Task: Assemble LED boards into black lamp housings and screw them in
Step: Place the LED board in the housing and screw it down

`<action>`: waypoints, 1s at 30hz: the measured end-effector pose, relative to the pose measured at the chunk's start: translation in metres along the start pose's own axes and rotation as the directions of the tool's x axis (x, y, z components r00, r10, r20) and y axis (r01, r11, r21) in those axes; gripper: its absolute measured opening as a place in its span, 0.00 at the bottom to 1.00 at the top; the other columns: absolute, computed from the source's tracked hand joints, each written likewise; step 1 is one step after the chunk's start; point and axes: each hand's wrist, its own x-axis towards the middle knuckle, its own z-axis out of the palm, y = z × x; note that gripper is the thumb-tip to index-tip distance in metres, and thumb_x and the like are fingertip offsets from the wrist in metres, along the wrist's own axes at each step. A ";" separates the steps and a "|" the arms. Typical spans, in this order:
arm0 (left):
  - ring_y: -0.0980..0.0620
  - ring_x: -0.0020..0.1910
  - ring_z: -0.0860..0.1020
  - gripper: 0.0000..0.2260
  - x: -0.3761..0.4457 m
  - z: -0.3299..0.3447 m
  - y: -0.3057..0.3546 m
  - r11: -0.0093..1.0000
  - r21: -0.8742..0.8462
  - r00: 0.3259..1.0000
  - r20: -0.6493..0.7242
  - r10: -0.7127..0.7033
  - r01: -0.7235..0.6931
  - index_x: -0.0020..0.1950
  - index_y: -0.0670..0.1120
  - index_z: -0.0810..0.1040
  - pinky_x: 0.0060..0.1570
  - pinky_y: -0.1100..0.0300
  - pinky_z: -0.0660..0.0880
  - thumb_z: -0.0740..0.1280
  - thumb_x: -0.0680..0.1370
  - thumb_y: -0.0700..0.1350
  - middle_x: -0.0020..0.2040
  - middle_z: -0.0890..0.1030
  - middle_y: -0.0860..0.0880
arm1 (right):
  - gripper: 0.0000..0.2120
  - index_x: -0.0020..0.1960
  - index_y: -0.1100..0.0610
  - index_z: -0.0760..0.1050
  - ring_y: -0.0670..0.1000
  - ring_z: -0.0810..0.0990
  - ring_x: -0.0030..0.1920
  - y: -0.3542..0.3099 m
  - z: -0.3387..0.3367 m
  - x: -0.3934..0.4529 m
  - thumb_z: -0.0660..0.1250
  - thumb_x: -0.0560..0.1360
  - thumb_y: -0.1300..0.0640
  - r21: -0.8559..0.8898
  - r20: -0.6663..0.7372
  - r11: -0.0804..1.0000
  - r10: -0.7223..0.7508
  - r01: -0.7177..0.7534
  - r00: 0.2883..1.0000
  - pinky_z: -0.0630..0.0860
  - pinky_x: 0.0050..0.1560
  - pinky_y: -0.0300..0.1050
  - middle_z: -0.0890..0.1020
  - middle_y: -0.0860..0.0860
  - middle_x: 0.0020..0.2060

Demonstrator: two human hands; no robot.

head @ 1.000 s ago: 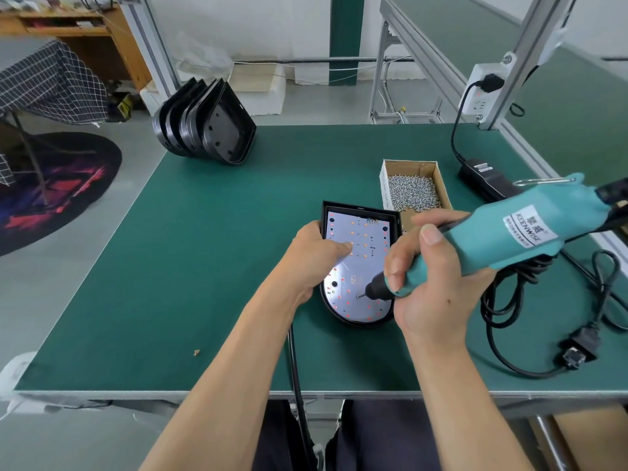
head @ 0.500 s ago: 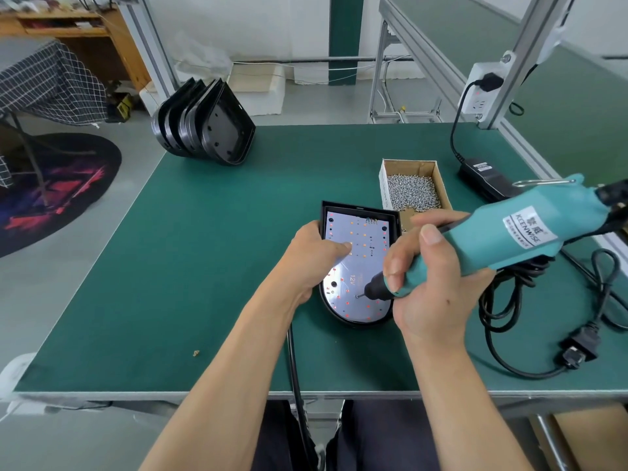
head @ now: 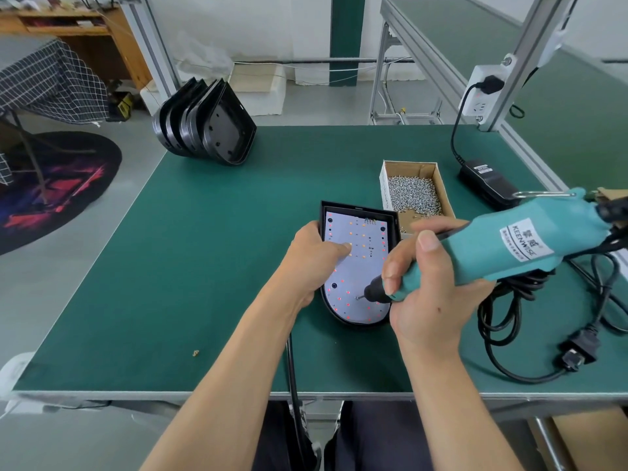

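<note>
While the left hand (head: 311, 258) presses flat fingers on the LED board (head: 353, 263) seated in the black housing (head: 394, 222) at the counter's (head: 204, 266) centre, the right hand (head: 431, 290) grips the teal screwdriver (head: 509, 249), its bit slanting leftward onto a screw (head: 357, 297) near the board's rounded lower end.

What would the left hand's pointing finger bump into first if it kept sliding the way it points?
Probably the right hand gripping the electric screwdriver, after crossing the LED board; depth is unclear.
</note>
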 end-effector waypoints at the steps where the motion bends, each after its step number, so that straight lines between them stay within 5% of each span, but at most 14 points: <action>1: 0.45 0.54 0.85 0.10 -0.001 0.000 -0.001 1.000 -0.003 1.000 -0.014 0.003 -0.003 0.60 0.43 0.80 0.53 0.52 0.83 0.69 0.80 0.37 0.55 0.87 0.47 | 0.05 0.45 0.46 0.78 0.53 0.68 0.19 0.000 0.000 0.000 0.66 0.77 0.55 0.002 -0.021 1.000 0.002 -0.002 1.000 0.67 0.30 0.40 0.72 0.53 0.22; 4: 0.47 0.52 0.85 0.09 -0.005 0.000 -0.002 1.000 -0.012 0.999 -0.043 0.000 -0.001 0.59 0.43 0.80 0.45 0.59 0.81 0.69 0.80 0.38 0.54 0.87 0.49 | 0.02 0.46 0.49 0.77 0.53 0.68 0.19 0.002 0.000 -0.003 0.67 0.76 0.56 0.012 -0.083 1.000 0.018 -0.018 0.996 0.68 0.29 0.39 0.72 0.54 0.23; 10: 0.39 0.57 0.83 0.10 -0.010 0.003 0.002 1.000 -0.007 0.997 -0.077 -0.031 0.031 0.60 0.42 0.78 0.59 0.41 0.81 0.68 0.79 0.40 0.56 0.85 0.45 | 0.01 0.48 0.52 0.76 0.53 0.67 0.20 0.003 0.001 -0.003 0.66 0.77 0.55 -0.016 -0.140 1.000 0.007 -0.009 0.990 0.67 0.30 0.41 0.72 0.53 0.23; 14: 0.39 0.55 0.83 0.10 -0.009 0.004 0.002 0.999 -0.011 0.995 -0.089 -0.037 0.036 0.60 0.41 0.78 0.57 0.42 0.81 0.68 0.79 0.40 0.57 0.85 0.44 | 0.07 0.44 0.44 0.78 0.53 0.67 0.20 0.001 0.004 -0.005 0.66 0.77 0.55 -0.025 -0.133 1.000 -0.001 -0.003 0.991 0.67 0.29 0.40 0.72 0.51 0.22; 30: 0.40 0.55 0.84 0.10 -0.008 0.005 0.002 0.999 -0.014 0.993 -0.103 -0.052 0.050 0.60 0.41 0.77 0.55 0.42 0.82 0.68 0.78 0.38 0.55 0.85 0.44 | 0.06 0.43 0.45 0.76 0.54 0.68 0.19 0.000 0.004 -0.002 0.68 0.75 0.56 0.012 -0.082 0.999 0.033 -0.032 0.996 0.66 0.28 0.40 0.69 0.58 0.25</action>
